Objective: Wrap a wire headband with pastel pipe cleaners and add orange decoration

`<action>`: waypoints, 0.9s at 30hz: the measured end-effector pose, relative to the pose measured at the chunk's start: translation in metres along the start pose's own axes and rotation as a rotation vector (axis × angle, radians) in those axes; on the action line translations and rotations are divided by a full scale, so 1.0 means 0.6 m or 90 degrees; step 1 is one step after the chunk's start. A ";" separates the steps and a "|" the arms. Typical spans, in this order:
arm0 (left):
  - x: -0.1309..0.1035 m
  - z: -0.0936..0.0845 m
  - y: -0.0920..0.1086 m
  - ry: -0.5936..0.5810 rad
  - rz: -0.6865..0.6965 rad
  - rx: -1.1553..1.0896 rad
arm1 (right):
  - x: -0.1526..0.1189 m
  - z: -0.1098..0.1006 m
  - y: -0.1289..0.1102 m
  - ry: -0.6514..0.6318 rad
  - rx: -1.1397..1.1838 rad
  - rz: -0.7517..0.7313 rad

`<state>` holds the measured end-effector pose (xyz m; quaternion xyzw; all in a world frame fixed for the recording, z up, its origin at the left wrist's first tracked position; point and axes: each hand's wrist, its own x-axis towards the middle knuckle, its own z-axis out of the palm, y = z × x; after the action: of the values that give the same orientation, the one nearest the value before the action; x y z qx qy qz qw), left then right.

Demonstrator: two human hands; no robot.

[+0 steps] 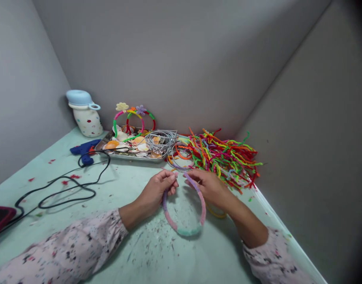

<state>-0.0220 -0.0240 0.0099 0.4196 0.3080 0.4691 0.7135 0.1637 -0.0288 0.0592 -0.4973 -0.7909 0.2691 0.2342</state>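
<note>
A fuzzy hoop [170, 221] in purple, pink and mint hangs between my two hands above the table, with a gap at its top. My left hand [160, 187] is closed on the hoop's left end, thumb and fingers pressed together. On the other side, my right hand [209, 185] pinches the hoop near its right end, partly behind the purple stretch. Under my right wrist, part of a yellow loop [216, 214] shows on the table.
A metal tray [133, 158] holds shells, wire coils [161, 140] and two flower-topped hoops. Colourful pipe cleaners [225, 157] are heaped at right. A blue glue gun [85, 150], black cable [94, 183], lidded bottle [89, 120] and red-edged phone [1, 219] are at left.
</note>
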 end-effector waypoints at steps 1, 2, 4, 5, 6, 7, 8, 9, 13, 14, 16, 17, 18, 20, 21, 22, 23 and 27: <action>0.000 0.000 0.000 -0.002 -0.001 0.003 | 0.005 0.012 -0.002 0.013 0.099 0.003; 0.000 -0.001 -0.001 -0.005 -0.002 0.005 | 0.010 0.025 -0.001 0.018 0.199 0.025; 0.000 -0.001 -0.002 -0.013 -0.005 0.007 | 0.017 0.048 0.004 0.039 0.366 0.081; 0.000 -0.001 -0.002 -0.018 -0.006 0.005 | 0.020 0.057 0.008 0.053 0.437 0.102; 0.000 -0.001 -0.003 -0.022 -0.007 0.003 | 0.022 0.066 0.012 0.061 0.494 0.116; 0.000 -0.001 -0.004 -0.026 -0.008 0.001 | 0.024 0.073 0.017 0.070 0.540 0.127; 0.000 -0.001 -0.004 -0.030 -0.009 0.000 | 0.026 0.078 0.022 0.075 0.581 0.132; 0.001 -0.002 -0.005 -0.035 -0.012 0.000 | 0.027 0.083 0.027 0.073 0.619 0.135; 0.002 -0.004 -0.008 -0.053 -0.023 0.008 | 0.029 0.096 0.034 0.021 0.744 0.135; 0.002 -0.005 -0.008 -0.057 -0.026 0.011 | 0.029 0.097 0.034 0.006 0.764 0.136; 0.003 -0.005 -0.008 -0.066 -0.032 0.012 | 0.027 0.099 0.032 -0.016 0.803 0.139; 0.003 -0.005 -0.008 -0.070 -0.036 0.010 | 0.026 0.099 0.031 -0.023 0.824 0.139; 0.003 -0.005 -0.007 -0.073 -0.041 0.006 | 0.024 0.098 0.030 -0.030 0.846 0.137; 0.003 -0.004 -0.006 -0.078 -0.051 0.002 | 0.023 0.099 0.032 -0.042 0.883 0.132; 0.002 -0.003 -0.005 -0.080 -0.056 0.002 | 0.022 0.099 0.033 -0.047 0.896 0.130; 0.002 -0.002 -0.004 -0.083 -0.060 0.003 | 0.022 0.100 0.036 -0.048 0.906 0.129; 0.001 -0.002 -0.003 -0.085 -0.064 0.002 | 0.022 0.102 0.038 -0.050 0.912 0.131; -0.002 0.003 0.000 -0.099 -0.081 -0.017 | 0.023 0.107 0.046 -0.053 0.918 0.131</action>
<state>-0.0208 -0.0256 0.0107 0.4249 0.2717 0.3926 0.7691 0.1355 -0.0190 -0.0054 -0.2806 -0.3746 0.7624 0.4467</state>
